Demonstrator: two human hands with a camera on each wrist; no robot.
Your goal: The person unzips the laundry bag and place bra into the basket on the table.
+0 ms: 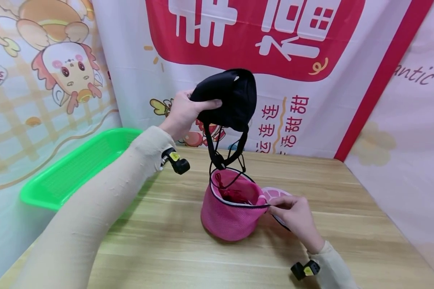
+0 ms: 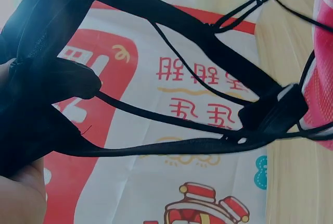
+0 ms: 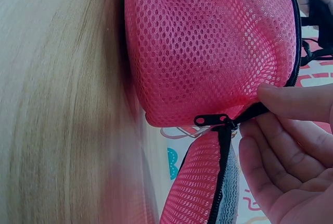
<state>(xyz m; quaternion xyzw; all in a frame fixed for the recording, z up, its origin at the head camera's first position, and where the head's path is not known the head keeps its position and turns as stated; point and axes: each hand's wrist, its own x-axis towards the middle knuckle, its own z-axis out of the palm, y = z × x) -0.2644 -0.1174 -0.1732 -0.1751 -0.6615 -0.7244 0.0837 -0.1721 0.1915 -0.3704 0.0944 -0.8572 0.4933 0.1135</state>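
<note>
My left hand (image 1: 184, 112) grips a black fabric item (image 1: 236, 100) with a cupped body, holding it up above the table. A black strap loop (image 2: 208, 47) with a buckle and thin cords dangles from it, the lowest cords overlapping the mouth of a pink mesh laundry bag (image 1: 227, 222). Round and upright, the bag stands unzipped on the table with red stringy material (image 1: 235, 195) inside. My right hand (image 1: 296, 216) pinches the bag's black-edged rim near the zipper pull (image 3: 210, 120). The bag's lid (image 1: 274, 193) is folded out to the right, partly behind that hand.
A green plastic basket (image 1: 83, 160) is at the left, partly hidden by my left sleeve. The wooden table (image 1: 159, 241) ends at a printed cloth backdrop (image 1: 130, 72) behind the bag. Both wrists carry small black cameras.
</note>
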